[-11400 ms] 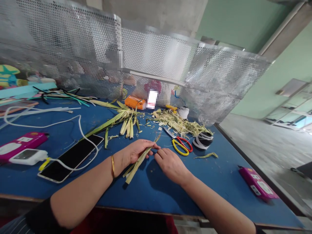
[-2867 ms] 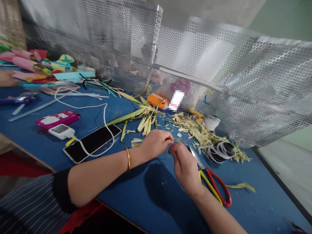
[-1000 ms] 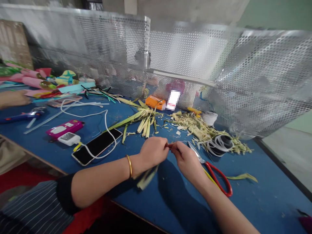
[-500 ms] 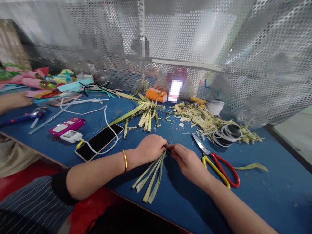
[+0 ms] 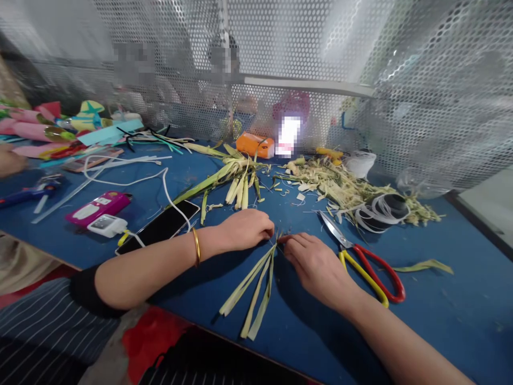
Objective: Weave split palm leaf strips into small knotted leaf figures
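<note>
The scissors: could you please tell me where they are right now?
In the head view, the scissors lie on the blue table just right of the right hand, with the roll of white cord behind them.

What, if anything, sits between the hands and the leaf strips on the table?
Nothing visible. The left hand pinches the gathered top end of the leaf strips, and the fingertips of the right hand meet that same end; whether they pinch it is unclear. The scissors lie apart to its right.
</note>
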Tool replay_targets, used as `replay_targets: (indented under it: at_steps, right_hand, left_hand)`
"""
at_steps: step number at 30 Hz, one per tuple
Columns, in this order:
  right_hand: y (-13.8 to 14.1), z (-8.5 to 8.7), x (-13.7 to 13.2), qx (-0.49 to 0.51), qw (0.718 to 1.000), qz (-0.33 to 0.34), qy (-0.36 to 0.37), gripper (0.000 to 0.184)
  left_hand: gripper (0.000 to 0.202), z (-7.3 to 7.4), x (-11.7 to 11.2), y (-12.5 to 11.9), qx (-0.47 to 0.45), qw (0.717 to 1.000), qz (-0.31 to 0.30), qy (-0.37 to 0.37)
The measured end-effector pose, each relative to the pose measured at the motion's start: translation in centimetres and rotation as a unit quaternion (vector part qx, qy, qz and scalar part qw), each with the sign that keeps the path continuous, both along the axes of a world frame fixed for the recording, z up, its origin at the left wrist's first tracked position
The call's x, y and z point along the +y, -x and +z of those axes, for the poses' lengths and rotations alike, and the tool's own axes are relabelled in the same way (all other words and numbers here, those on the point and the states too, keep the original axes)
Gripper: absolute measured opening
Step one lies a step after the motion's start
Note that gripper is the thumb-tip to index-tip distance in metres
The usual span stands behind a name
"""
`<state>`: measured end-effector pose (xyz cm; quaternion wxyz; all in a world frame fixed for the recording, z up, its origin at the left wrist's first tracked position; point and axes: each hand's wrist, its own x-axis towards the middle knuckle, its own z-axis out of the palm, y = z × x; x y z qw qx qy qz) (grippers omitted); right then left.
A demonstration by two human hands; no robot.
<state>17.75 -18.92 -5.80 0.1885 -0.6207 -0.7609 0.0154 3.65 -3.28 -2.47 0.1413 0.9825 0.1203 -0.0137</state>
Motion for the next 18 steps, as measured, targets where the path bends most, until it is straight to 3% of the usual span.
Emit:
replay_targets:
  at_steps: [4,8,10,14,16,18]
  right_hand:
    - [-0.2,0.1,0.0,0.005,1.0,-0.001,0.016,0.02]
    - [-0.4,0.2,-0.1,0.016,0.999,0.006,0.03,0.021]
    - [-0.5,0.3,-0.1,0.016,0.999,0.006,0.035,0.022]
    - [-0.6,0.4,0.0,0.026,0.999,0.006,0.041,0.022]
    - [-0.6,0.5,0.0,0.038,0.998,0.008,0.042,0.022]
    - [-0.7,0.5,0.0,0.056,0.997,0.007,0.044,0.022]
  left_hand:
    - [0.015,0.2,0.6,0.0,0.008,1.0,-0.013,-0.001]
    - [0.014,-0.2,0.3,-0.3,-0.048,0.99,0.066,0.118]
    - [0.015,-0.7,-0.1,-0.6,-0.048,0.958,0.132,0.25]
    - [0.016,-2.0,-0.9,-1.0,-0.045,0.835,0.196,0.512]
    - [0.018,-2.4,-1.2,-1.2,-0.058,0.796,0.204,0.567]
    - [0.022,-2.6,-1.3,-1.3,-0.063,0.785,0.209,0.579]
